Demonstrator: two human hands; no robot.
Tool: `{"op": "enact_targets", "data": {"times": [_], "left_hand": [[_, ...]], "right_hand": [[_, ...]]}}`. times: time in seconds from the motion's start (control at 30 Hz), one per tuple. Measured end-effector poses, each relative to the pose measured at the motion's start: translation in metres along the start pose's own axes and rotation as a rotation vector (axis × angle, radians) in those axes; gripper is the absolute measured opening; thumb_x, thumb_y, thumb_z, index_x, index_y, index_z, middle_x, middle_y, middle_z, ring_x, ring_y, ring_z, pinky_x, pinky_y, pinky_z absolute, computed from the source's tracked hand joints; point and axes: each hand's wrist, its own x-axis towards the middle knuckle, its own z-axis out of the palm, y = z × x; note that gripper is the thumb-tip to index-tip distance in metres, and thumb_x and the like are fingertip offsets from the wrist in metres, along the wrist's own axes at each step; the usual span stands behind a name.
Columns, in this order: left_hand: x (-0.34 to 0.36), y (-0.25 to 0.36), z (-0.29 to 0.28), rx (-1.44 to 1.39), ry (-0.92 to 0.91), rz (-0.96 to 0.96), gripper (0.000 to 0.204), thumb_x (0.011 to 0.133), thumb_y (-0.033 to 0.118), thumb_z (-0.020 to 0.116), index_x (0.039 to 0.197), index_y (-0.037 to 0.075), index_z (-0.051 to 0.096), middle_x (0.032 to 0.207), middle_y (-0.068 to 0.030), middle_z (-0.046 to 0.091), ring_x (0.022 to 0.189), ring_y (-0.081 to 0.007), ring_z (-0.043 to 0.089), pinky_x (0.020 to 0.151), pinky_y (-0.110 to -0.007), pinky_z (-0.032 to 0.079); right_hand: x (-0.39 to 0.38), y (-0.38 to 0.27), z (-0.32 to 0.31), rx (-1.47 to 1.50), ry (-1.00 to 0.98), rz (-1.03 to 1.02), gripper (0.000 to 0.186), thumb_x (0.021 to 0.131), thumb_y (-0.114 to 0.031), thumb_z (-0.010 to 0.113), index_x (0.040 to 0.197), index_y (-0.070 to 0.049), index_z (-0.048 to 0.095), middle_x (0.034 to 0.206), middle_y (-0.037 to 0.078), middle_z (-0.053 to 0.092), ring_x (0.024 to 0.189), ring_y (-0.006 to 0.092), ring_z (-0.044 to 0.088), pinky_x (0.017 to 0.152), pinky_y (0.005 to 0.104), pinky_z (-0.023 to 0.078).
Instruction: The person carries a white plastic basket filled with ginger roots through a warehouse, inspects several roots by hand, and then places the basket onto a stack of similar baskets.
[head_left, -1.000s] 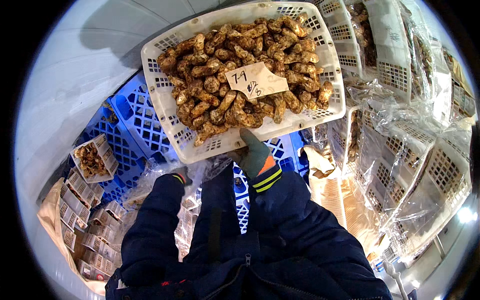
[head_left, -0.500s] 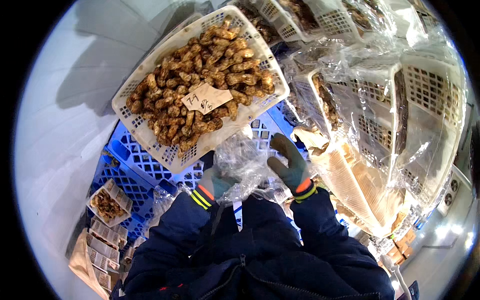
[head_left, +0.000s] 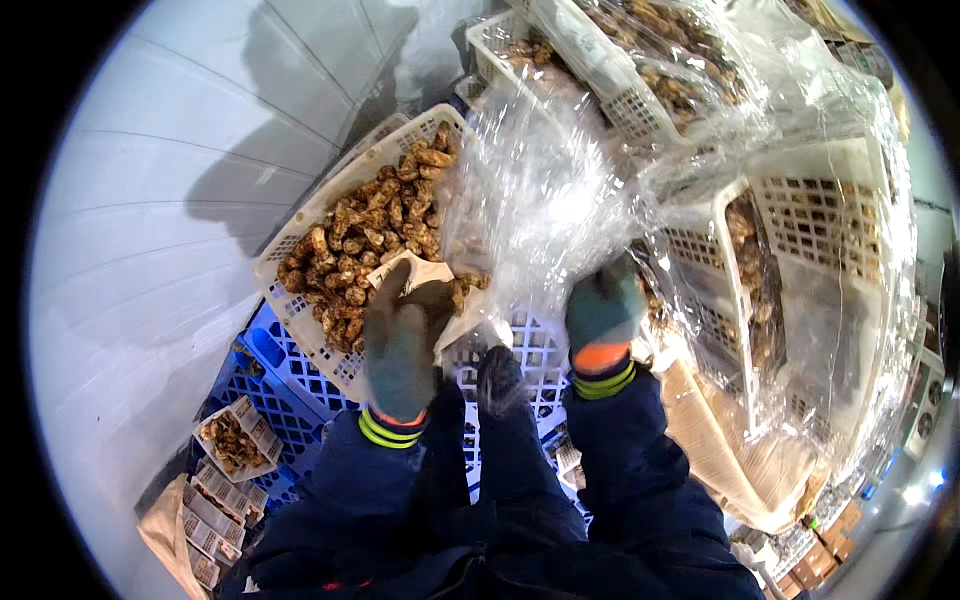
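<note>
A white perforated basket [head_left: 285, 265] of brown, knobbly mushrooms [head_left: 355, 235] stands on blue plastic pallets, a cream paper tag [head_left: 425, 268] among them. My gloved left hand [head_left: 403, 355] is over the basket's front edge beside the tag, fingers apart and slightly blurred. My gloved right hand [head_left: 605, 310] grips the lower part of a crumpled clear plastic film [head_left: 550, 200], its fingertips partly hidden. The film billows over the basket's right side, covering some mushrooms.
More film-wrapped white baskets [head_left: 815, 220] are piled along the right and top, above brown paper [head_left: 735, 450]. At lower left sit a small mushroom basket [head_left: 265, 440] and stacked crates [head_left: 215, 515] on blue pallets [head_left: 270, 380]. A pale panelled wall [head_left: 130, 250] curves along the left.
The film has risen from between my hands over the basket. My left hand has moved up to the basket's edge; my right hand has moved slightly right. The view has shifted.
</note>
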Motion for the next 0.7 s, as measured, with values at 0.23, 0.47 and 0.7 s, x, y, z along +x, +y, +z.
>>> {"op": "enact_targets", "data": {"times": [0.23, 0.47, 0.7], "left_hand": [[-0.016, -0.024, -0.075, 0.27, 0.21, -0.16, 0.042, 0.089, 0.015, 0.05, 0.127, 0.0, 0.039, 0.097, -0.0139, 0.06, 0.088, -0.0201, 0.059, 0.079, -0.031, 0.048], [-0.034, -0.063, -0.112, 0.158, 0.343, -0.326, 0.043, 0.087, 0.012, 0.053, 0.124, -0.003, 0.04, 0.093, -0.0148, 0.06, 0.078, -0.0189, 0.058, 0.069, -0.029, 0.047], [-0.029, -0.037, -0.085, 0.299, 0.165, -0.253, 0.05, 0.081, 0.003, 0.059, 0.127, -0.004, 0.038, 0.095, -0.0101, 0.058, 0.081, -0.0135, 0.055, 0.073, -0.025, 0.045]], "right_hand": [[0.131, 0.091, 0.139, 0.512, -0.01, -0.079, 0.026, 0.076, -0.007, 0.062, 0.102, -0.004, 0.06, 0.089, 0.012, 0.065, 0.08, 0.0175, 0.06, 0.071, 0.0286, 0.047], [0.117, 0.197, 0.202, -0.397, -0.313, 0.3, 0.033, 0.078, -0.023, 0.058, 0.108, -0.011, 0.06, 0.099, 0.017, 0.063, 0.089, 0.0357, 0.06, 0.076, 0.0391, 0.048], [0.096, 0.102, 0.127, -0.253, 0.106, -0.159, 0.037, 0.071, 0.0, 0.059, 0.108, -0.006, 0.06, 0.099, 0.015, 0.063, 0.085, 0.0308, 0.062, 0.077, 0.0379, 0.049]]}}
